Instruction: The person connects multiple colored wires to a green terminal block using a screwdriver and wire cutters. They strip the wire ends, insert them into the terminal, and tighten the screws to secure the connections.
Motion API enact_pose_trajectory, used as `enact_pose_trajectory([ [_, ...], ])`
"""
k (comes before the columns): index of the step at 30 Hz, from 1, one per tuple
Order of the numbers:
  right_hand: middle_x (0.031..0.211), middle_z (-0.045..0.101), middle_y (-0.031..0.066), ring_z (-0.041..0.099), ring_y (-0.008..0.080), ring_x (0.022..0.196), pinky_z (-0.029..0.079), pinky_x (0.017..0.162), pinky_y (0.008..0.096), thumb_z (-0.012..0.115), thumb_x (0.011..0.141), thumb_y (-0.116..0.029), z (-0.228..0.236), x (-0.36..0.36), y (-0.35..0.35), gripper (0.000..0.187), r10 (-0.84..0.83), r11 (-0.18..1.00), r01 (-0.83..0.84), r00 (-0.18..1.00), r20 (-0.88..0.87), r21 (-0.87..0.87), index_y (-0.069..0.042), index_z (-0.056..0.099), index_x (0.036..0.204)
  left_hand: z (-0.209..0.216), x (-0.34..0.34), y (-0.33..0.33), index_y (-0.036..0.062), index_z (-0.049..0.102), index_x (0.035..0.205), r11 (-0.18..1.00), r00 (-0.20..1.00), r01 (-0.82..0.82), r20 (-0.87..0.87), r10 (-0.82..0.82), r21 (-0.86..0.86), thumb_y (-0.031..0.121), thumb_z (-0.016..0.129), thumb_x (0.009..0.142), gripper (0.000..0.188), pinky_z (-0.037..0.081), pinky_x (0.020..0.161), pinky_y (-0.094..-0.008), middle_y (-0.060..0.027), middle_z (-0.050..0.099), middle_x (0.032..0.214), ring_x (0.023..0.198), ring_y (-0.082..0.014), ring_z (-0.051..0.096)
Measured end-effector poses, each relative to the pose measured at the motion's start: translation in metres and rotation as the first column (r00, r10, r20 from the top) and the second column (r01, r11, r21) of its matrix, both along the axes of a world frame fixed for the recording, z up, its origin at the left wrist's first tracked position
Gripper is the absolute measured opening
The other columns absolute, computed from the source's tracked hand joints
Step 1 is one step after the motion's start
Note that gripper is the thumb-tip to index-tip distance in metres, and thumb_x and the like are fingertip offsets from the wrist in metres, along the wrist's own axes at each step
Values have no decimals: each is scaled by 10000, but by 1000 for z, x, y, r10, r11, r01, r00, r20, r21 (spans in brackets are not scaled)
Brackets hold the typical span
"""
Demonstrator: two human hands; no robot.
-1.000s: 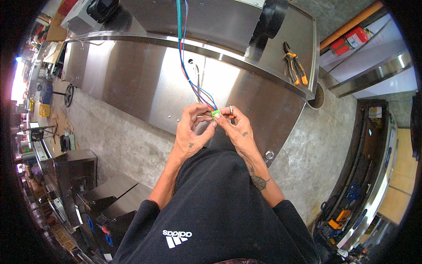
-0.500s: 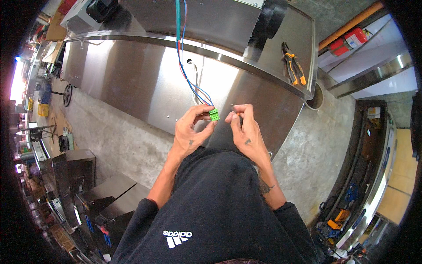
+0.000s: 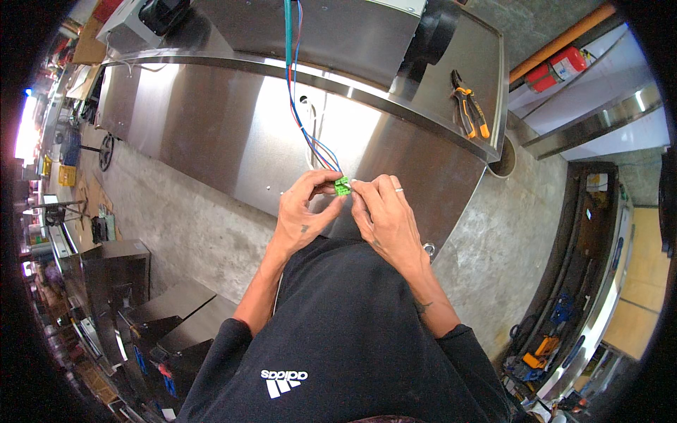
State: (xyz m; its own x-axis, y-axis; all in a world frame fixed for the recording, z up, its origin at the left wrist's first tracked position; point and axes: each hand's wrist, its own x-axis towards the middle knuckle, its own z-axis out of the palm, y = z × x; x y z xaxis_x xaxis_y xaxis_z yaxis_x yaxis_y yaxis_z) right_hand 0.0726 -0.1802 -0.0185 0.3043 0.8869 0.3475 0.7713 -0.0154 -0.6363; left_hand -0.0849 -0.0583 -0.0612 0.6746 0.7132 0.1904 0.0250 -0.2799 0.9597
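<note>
My left hand (image 3: pixel 305 206) pinches a small green terminal block connector (image 3: pixel 342 186) between thumb and fingers. Thin blue, red and dark wires (image 3: pixel 307 136) run down into the connector's top from a teal sleeve (image 3: pixel 288 35). Pressed up to the connector's right side are the closed fingertips of my right hand (image 3: pixel 386 211), which has a ring on one finger. A small pale or metallic bit shows at those fingertips; the rest of what they grip is hidden.
Pliers with black and orange handles (image 3: pixel 469 106) lie on the steel bench top (image 3: pixel 486 63). Below its edge is a steel panel (image 3: pixel 204 141) with a cable hole (image 3: pixel 304 99). A fire extinguisher (image 3: pixel 557 70) stands far right; a tool-filled shelf (image 3: pixel 557 317) lines the right.
My right hand has moved left, from apart to against the green connector, and turned so that its back shows more. My left hand keeps its hold on the connector.
</note>
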Motion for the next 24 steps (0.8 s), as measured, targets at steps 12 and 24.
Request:
enact_pose_trajectory([
  [12,934,648,138,651,337,881,558,778,459,722,1002,-125,10,3,-2,152,-5,998,16,986,169,-62,-27,700,1117,18,6,-2,-17,725,1272,973,996,31,-88,-11,230,-18,823,897,387,637,924,-338,-162,741,1214,1039,-226,765],
  [24,983,671,177,669,381,895,568,796,475,667,1031,-129,20,9,-3,177,35,968,-31,999,14,-249,-7,616,1149,21,6,3,-20,702,1287,947,986,116,-150,-74,300,-35,814,896,407,637,926,-360,-167,716,1248,1081,-266,750],
])
